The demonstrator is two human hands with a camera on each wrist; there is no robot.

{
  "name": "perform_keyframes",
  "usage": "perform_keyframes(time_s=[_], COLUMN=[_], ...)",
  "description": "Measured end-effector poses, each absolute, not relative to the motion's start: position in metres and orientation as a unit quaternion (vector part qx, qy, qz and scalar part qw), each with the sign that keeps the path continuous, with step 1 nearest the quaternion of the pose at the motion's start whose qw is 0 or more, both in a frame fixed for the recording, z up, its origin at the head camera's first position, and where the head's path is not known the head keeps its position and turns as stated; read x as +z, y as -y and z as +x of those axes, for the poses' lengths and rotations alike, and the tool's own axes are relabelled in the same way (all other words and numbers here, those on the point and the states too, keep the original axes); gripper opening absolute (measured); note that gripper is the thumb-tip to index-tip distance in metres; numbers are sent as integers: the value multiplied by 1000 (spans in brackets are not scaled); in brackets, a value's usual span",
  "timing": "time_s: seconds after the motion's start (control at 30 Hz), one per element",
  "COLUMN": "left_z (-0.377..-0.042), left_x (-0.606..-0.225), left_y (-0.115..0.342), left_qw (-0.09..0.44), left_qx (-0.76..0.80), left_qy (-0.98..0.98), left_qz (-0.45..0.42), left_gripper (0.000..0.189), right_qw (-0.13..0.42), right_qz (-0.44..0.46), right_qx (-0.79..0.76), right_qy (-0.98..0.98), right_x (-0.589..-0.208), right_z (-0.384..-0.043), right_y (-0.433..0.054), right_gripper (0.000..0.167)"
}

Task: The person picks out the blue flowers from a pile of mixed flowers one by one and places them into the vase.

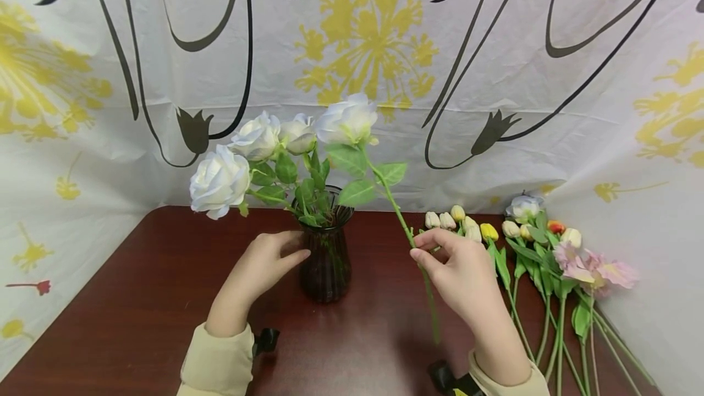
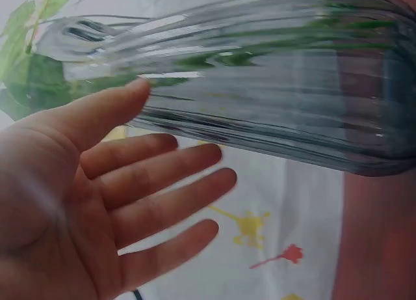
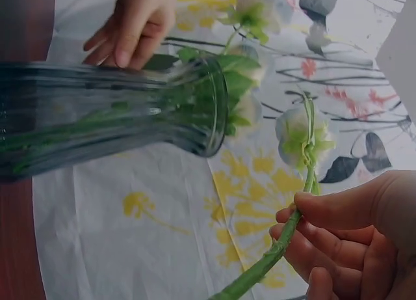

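A dark ribbed glass vase [image 1: 326, 267] stands upright on the table, holding several white roses [image 1: 220, 181] that lean to the left. Beside its left wall is my left hand [image 1: 264, 267]. In the left wrist view the fingers [image 2: 175, 192] are extended and spread, with the thumb tip right at the glass. My right hand [image 1: 464, 271] pinches the green stem of another white rose [image 1: 348, 120] between thumb and fingers. That bloom is up beside the vase's roses, and the stem [image 3: 263, 264] slants down to the right, its lower end outside the vase.
On the table's right side lie loose flowers: cream and yellow tulips [image 1: 488, 232], a white rose [image 1: 524, 207] and pink flowers [image 1: 596, 267], their stems pointing forward. A patterned white cloth [image 1: 352, 66] hangs behind the brown table [image 1: 137, 298].
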State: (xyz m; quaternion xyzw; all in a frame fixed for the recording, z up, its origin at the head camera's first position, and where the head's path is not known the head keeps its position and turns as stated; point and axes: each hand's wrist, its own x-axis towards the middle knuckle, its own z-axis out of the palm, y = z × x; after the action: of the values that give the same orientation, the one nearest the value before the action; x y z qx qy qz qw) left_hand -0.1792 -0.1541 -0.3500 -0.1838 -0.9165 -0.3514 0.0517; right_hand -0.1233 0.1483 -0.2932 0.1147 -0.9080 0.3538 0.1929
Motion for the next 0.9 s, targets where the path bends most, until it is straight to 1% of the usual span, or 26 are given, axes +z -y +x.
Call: perform_keyframes(time_s=[0.2, 0.37, 0.47, 0.63, 0.77, 0.9], left_z=[-164, -155, -150, -145, -141, -139], left_x=[-333, -325, -323, -320, -321, -323], left_y=[148, 140, 135, 124, 114, 104], left_qw=[94, 101, 110, 130, 127, 117], left_qx=[-323, -396, -447, -544, -626, -674], left_qy=[927, 886, 854, 794, 731, 689], left_qz=[-166, -220, -242, -237, -239, -238], left_gripper=[21, 13, 14, 18, 19, 20], right_qw=[197, 213, 227, 241, 252, 264], right_qz=[142, 165, 177, 192, 207, 229], right_qx=[369, 377, 378, 386, 391, 394], right_qy=[897, 886, 880, 870, 861, 850], right_x=[-296, -299, -301, -305, -309, -313], right_z=[-119, -116, -115, -113, -112, -111], right_y=[-135, -124, -118, -110, -104, -99], right_gripper=[13, 16, 18, 21, 21, 22])
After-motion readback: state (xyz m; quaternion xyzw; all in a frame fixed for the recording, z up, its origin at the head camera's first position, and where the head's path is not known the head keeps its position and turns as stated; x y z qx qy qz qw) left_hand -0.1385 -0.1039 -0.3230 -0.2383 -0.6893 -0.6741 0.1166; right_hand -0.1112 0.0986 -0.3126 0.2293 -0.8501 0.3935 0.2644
